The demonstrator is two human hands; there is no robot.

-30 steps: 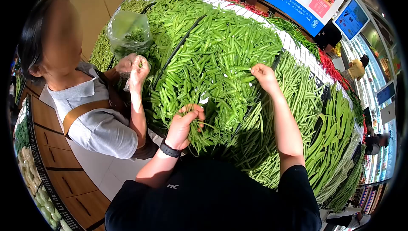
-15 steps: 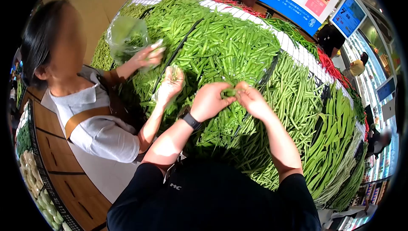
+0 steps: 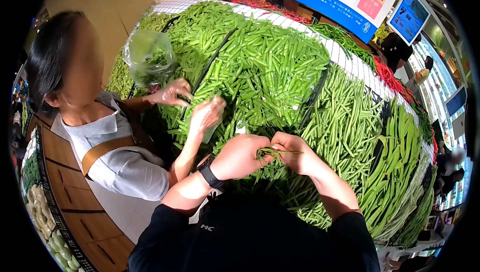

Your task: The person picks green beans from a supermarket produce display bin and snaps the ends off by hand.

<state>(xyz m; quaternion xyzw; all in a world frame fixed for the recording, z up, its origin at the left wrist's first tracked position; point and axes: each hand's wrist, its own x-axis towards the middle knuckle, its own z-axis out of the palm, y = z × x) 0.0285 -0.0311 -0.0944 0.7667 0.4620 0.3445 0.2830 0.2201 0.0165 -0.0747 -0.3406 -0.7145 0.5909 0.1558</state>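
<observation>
My left hand (image 3: 241,156), with a black watch on its wrist, is closed around a few thin green pods (image 3: 273,154). The fingers of my right hand (image 3: 296,154) pinch the same small bunch, and one slender green strand sticks out past them to the right. Both hands meet over the near part of a heap of pea pods (image 3: 272,57). Whether the held pieces are pea pods or beans is hard to make out. Light green beans (image 3: 345,117) lie heaped just right of my right hand.
At left, a person in a grey shirt (image 3: 117,172) works with both hands (image 3: 205,117) over the pods, close to my left hand. A clear plastic bag (image 3: 149,54) of greens stands beyond. Black dividers (image 3: 215,57) split the heaps. Broad flat beans (image 3: 392,172) lie at right, a price screen (image 3: 409,16) behind.
Both my hands have come down and nearer to my body, still together on the green pods. The other person's hands have moved lower and to the right.
</observation>
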